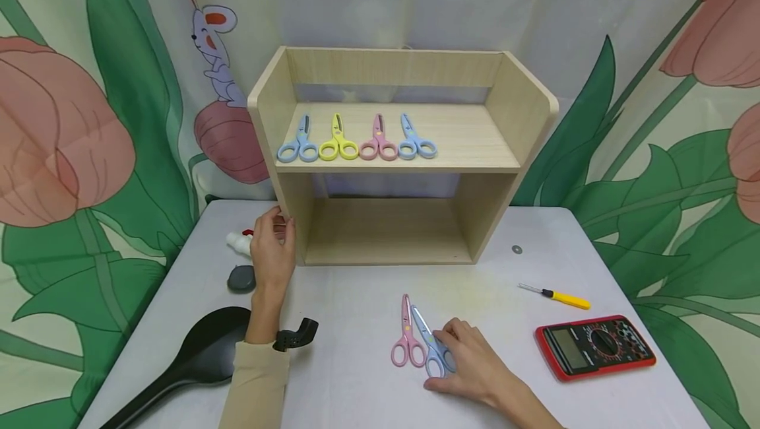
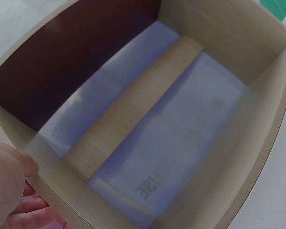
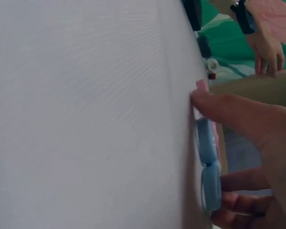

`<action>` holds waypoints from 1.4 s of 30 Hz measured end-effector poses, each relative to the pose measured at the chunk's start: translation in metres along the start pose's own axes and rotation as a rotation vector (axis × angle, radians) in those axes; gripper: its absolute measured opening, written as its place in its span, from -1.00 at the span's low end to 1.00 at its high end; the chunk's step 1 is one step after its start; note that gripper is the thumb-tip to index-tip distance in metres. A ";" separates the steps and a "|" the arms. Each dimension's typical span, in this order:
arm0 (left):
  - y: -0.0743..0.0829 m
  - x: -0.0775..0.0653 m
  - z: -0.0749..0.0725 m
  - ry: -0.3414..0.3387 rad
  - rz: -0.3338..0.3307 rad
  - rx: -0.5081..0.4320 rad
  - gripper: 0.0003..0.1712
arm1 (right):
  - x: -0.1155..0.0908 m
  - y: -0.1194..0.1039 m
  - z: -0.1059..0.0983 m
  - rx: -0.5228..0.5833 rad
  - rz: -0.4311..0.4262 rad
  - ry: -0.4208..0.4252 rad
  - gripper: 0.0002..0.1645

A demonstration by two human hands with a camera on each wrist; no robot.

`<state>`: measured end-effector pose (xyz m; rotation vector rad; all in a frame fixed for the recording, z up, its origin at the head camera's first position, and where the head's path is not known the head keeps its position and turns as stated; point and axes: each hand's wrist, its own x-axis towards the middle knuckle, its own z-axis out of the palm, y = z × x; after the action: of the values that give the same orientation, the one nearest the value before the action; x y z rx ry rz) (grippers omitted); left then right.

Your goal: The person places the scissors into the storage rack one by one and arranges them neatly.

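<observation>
My left hand [image 1: 273, 251] grips the left side panel of a light wooden shelf [image 1: 386, 170]; in the left wrist view its thumb lies at the panel's edge, with the fingers outside. My right hand [image 1: 475, 366] is at the handles of blue scissors [image 1: 436, 353] lying on the table. In the right wrist view, thumb and fingers stand apart on either side of the blue handles [image 3: 207, 143]. Pink scissors [image 1: 408, 343] lie just left of the blue pair. Blue, yellow [image 1: 338, 142] and pink scissors stand in a row on the upper shelf, leaning back.
Right on the white table [image 1: 356, 323] are a red multimeter [image 1: 596, 347], a yellow-handled screwdriver [image 1: 564, 298] and a washer [image 1: 517, 249]. At left lie a large black ladle-like utensil [image 1: 208, 350], a dark grey rounded object [image 1: 241, 279] and a white bottle [image 1: 239, 243] with a red cap.
</observation>
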<state>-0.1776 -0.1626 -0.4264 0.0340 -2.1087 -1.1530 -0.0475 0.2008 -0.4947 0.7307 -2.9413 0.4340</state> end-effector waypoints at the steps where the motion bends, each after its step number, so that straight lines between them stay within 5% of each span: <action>1: 0.000 0.000 0.000 -0.004 -0.001 -0.003 -0.59 | -0.001 -0.001 -0.002 -0.005 0.009 -0.020 -0.07; 7: -0.001 -0.001 0.001 0.009 0.003 0.001 -0.59 | -0.003 -0.001 -0.008 -0.041 0.002 -0.059 -0.22; 17: 0.000 0.000 -0.001 -0.002 -0.013 0.009 -0.58 | 0.010 0.009 -0.018 -0.009 -0.142 0.263 -0.34; 24: 0.002 -0.001 -0.001 -0.020 -0.031 0.006 -0.57 | 0.036 0.001 -0.064 0.054 -0.235 0.398 -0.32; 34: 0.000 0.000 -0.001 -0.014 -0.018 0.005 -0.58 | 0.093 -0.020 -0.141 0.067 -0.475 0.724 -0.22; 37: 0.000 -0.001 0.000 -0.015 -0.020 0.006 -0.58 | 0.110 -0.020 -0.166 0.065 -0.465 0.783 -0.22; 42: -0.002 -0.001 0.000 -0.011 -0.021 0.000 -0.58 | 0.140 -0.013 -0.200 0.071 -0.333 0.777 -0.27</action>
<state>-0.1780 -0.1633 -0.4283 0.0499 -2.1229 -1.1675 -0.1632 0.1852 -0.2798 0.8056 -2.0533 0.6178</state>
